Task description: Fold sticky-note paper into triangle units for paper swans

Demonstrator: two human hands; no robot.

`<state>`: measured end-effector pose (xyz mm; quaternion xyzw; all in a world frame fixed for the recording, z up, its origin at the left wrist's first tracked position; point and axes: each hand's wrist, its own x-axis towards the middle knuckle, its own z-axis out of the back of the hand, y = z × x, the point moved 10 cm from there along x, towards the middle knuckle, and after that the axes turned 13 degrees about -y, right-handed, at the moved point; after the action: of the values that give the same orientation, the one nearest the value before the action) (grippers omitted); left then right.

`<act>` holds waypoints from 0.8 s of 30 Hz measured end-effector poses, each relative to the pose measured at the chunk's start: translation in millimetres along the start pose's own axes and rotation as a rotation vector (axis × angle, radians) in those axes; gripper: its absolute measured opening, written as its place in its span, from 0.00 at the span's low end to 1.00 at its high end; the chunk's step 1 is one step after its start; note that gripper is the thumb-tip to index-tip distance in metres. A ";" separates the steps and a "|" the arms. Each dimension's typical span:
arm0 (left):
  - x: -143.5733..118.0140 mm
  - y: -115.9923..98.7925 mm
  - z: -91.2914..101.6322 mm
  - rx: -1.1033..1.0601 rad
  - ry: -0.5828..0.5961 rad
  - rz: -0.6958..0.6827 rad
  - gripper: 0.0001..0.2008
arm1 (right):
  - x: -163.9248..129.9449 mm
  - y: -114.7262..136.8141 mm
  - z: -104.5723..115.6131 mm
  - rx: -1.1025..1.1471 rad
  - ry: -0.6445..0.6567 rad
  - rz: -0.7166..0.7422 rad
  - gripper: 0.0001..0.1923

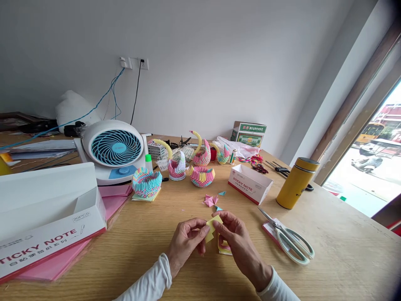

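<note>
Both hands meet low over the middle of the wooden counter (150, 234). The left hand (184, 242) and the right hand (239, 242) each pinch one small yellow paper (212, 228) between thumb and fingers, so it sits just above the counter. A stack of notes (224, 249) lies under the right hand. Scissors (290, 238) lie just to the right. Small folded bits (211, 200) lie a little farther back. Paper swans (200, 165), a fan (115, 148) and a yellow flask (296, 182) stand behind.
</note>
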<state>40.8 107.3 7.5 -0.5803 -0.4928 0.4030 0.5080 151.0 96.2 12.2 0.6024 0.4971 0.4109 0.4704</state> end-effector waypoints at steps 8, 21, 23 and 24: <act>1.9 2.1 6.7 -0.035 -0.048 0.077 0.16 | -3.0 12.8 -5.5 -0.071 0.056 0.084 0.13; 0.1 4.9 4.0 -0.133 -0.017 0.169 0.15 | -1.8 27.2 -3.9 -0.318 0.106 0.340 0.10; 1.6 4.1 6.1 -0.112 -0.032 0.144 0.16 | -5.0 32.7 -5.8 -0.358 0.127 0.359 0.09; 2.5 2.9 7.1 -0.094 -0.037 0.120 0.16 | -7.0 34.8 -7.6 -0.362 0.149 0.351 0.08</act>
<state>34.9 111.2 3.6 -0.6245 -0.4849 0.4196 0.4459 149.9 88.3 47.6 0.5535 0.3364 0.6116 0.4543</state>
